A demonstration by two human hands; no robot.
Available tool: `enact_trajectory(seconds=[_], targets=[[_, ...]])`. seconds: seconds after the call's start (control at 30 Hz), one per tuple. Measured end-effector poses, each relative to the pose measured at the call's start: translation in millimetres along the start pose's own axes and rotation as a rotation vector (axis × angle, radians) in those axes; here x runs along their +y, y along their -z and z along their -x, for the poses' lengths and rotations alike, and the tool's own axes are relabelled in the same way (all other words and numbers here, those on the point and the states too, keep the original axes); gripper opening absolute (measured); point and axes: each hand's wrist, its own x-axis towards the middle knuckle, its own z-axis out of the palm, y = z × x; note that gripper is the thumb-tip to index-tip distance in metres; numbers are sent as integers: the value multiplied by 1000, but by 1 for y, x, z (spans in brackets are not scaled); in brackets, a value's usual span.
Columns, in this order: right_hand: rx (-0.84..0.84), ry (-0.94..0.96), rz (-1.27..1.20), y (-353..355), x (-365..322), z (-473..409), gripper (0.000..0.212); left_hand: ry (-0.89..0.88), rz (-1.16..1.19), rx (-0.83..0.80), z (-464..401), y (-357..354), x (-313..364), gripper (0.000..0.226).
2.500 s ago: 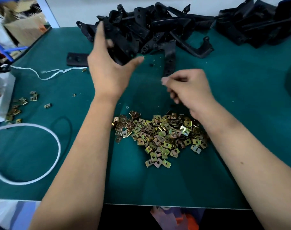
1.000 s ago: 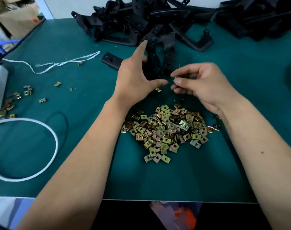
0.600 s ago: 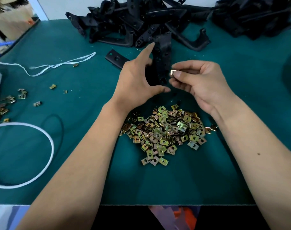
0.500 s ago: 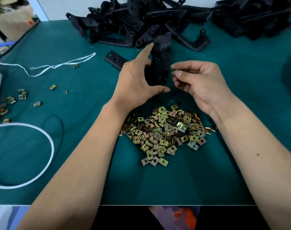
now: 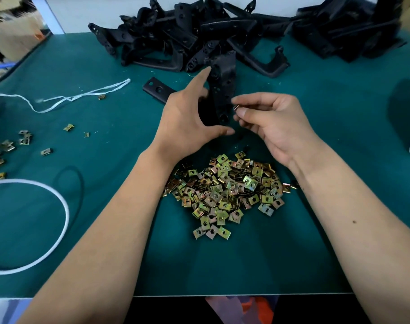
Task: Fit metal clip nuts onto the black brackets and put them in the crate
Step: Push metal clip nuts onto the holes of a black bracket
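While the green mat carries everything, the largest mass on it is the heap of black brackets at twelve o'clock, with a second dark heap at two o'clock; neither can be counted, since the pieces overlap. One bracket is held clear of the heaps, its long axis running from twelve to six o'clock, and it is gripped by the left hand, whose thumb is hooked under the lower end while the index finger is stretched up along the left edge. A flat part of it appears to jut out at ten o'clock of that hand. Just at three o'clock of the bracket's lower holes, one clip nut is pinched between thumb and forefinger of the right hand, which is therefore the nearer hand for the fitting; a short push toward nine o'clock is judged to be called for. At six o'clock of both hands lies the pile of clip nuts, far too many to be counted. About a dozen stray nuts are scattered at nine o'clock. No crate can be seen.
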Motion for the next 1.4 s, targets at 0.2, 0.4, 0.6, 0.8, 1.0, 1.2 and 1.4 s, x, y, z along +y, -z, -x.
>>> enact_trajectory(seconds=[0.2, 0.4, 0.6, 0.8, 1.0, 1.2, 1.4], targets=[[-21, 4, -71, -1, -1, 0, 25, -11, 16, 9, -1, -2, 1, 123], [34, 49, -2, -1, -2, 1, 26, -15, 24, 6, -1, 0, 1, 123], [42, 29, 23, -1, -2, 1, 27, -29, 5, -1, 0, -1, 1, 124], [48, 5, 26, -4, -1, 0, 27, -83, 53, -3, 0, -5, 3, 122], [66, -39, -10, -7, 3, -2, 26, -106, 48, -9, 0, -7, 5, 122], [90, -40, -23, -1, 2, -5, 24, -73, 20, 2, -1, -6, 5, 123], [30, -38, -6, -2, 2, -3, 24, -69, 32, -12, -1, -8, 6, 123]])
